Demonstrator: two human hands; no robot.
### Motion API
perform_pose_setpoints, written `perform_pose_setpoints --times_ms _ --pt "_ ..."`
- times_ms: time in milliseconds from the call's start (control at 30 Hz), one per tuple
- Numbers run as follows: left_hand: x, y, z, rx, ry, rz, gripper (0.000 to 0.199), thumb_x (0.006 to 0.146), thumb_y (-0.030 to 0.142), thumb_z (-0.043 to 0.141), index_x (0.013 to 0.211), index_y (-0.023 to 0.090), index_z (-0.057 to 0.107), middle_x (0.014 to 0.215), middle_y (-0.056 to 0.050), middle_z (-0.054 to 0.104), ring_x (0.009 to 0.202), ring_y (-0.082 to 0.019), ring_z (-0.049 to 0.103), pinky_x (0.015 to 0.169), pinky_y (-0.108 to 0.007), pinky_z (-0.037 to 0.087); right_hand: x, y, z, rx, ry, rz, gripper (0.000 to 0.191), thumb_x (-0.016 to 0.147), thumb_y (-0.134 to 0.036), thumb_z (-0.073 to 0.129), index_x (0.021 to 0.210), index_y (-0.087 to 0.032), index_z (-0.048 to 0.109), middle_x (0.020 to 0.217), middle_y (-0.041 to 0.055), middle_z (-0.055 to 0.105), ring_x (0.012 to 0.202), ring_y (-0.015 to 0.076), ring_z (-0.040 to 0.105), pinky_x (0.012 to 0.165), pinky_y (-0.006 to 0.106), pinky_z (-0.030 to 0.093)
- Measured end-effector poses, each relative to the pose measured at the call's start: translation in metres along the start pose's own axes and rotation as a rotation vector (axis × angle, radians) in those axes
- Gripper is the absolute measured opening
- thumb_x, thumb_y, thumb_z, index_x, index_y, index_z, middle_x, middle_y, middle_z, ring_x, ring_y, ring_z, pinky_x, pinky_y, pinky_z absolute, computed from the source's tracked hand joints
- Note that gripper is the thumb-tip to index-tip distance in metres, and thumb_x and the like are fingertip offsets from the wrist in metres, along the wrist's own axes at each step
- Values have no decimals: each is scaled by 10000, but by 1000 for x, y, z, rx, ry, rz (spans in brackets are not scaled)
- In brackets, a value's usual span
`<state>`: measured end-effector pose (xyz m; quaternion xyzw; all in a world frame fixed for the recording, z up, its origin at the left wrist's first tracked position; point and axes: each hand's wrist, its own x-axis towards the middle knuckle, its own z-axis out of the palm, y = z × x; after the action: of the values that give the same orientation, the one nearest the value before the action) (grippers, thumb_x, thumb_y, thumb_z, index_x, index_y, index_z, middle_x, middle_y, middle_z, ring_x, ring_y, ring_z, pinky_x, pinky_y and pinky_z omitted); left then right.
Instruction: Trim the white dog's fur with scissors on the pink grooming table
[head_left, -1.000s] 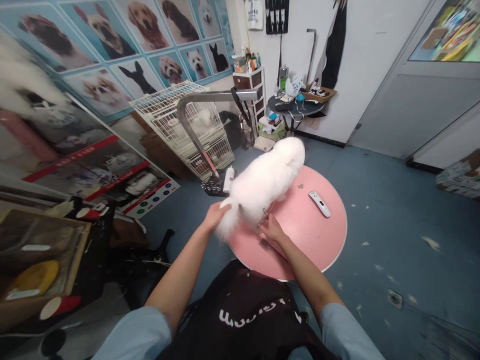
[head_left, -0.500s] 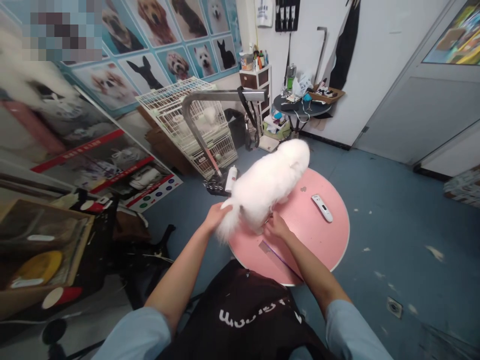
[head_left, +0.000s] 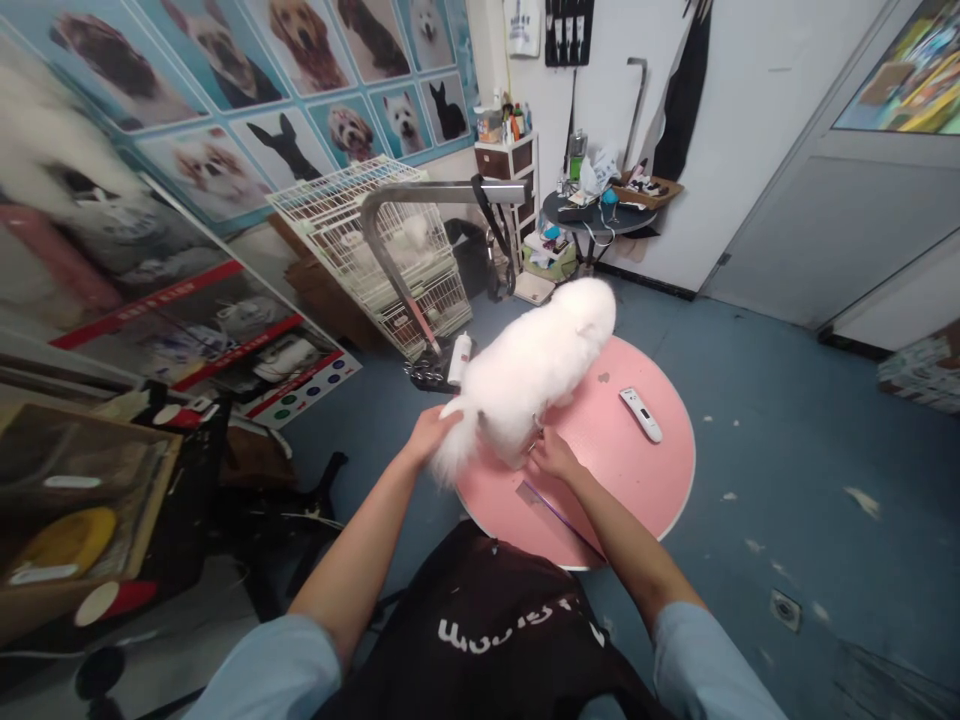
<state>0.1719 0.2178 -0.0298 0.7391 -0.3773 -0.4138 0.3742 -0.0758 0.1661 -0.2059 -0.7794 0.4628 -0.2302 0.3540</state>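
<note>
A fluffy white dog (head_left: 536, 350) stands on a round pink table (head_left: 622, 470), its rear toward me and its head pointing away to the right. My left hand (head_left: 433, 432) is closed around the base of the dog's tail (head_left: 456, 450). Beside the hind leg, my right hand (head_left: 553, 455) grips scissors (head_left: 535, 436), of which only a small metallic part shows against the fur. A comb with a thin purple handle (head_left: 559, 515) lies on the table under my right forearm. To the right rests a white hair clipper (head_left: 640, 415).
A metal grooming arm (head_left: 382, 240) with a hanging black strap (head_left: 495, 230) rises at the table's far left. By its base are a white bottle (head_left: 460, 358) and a black holder with several scissors (head_left: 426, 372). Wire cages (head_left: 375, 250) stand behind, and a cluttered dark table (head_left: 600, 215) farther back.
The view has shifted slightly. My left hand keeps its hold on the tail, and my right hand stays by the hind leg with little visible movement.
</note>
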Motion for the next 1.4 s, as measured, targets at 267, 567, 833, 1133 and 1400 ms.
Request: perform_pose_setpoints --times_ms 267,567,833,1133,1400 --pt "3 -3 0 15 -24 14 391 562 487 643 731 134 627 615 -15 603 541 -144 518 514 -246 379 -8 -9 11 22 -7 38 310 804 -291 549 1085 -168 503 1029 100 617 926 220 583 765 311 448" --pt "-3 3 1 4 -16 20 374 566 460 654 743 130 639 617 -19 616 539 -143 523 511 -245 391 -26 -19 49 97 39 112 321 788 -320 590 1066 -192 489 1011 90 600 892 229 579 750 342 458" --pt "-3 3 0 1 -9 14 389 553 469 660 735 126 642 622 -22 618 546 -145 527 517 -245 388 -36 -28 68 227 69 161 344 782 -295 589 1090 -204 468 993 80 598 913 238 586 796 367 470" --pt "-1 2 0 9 -2 14 376 557 458 659 728 123 646 626 -26 622 542 -141 527 517 -244 395 -55 -39 93 732 -49 216 315 765 -316 608 1002 -246 412 859 4 591 784 180 584 775 366 486" --pt "-3 1 -1 29 -12 21 384 563 479 640 728 132 637 633 -29 618 554 -149 525 520 -248 386 -58 -51 105 1103 -124 333 361 711 -400 697 885 -257 415 880 -1 600 835 162 594 819 358 480"
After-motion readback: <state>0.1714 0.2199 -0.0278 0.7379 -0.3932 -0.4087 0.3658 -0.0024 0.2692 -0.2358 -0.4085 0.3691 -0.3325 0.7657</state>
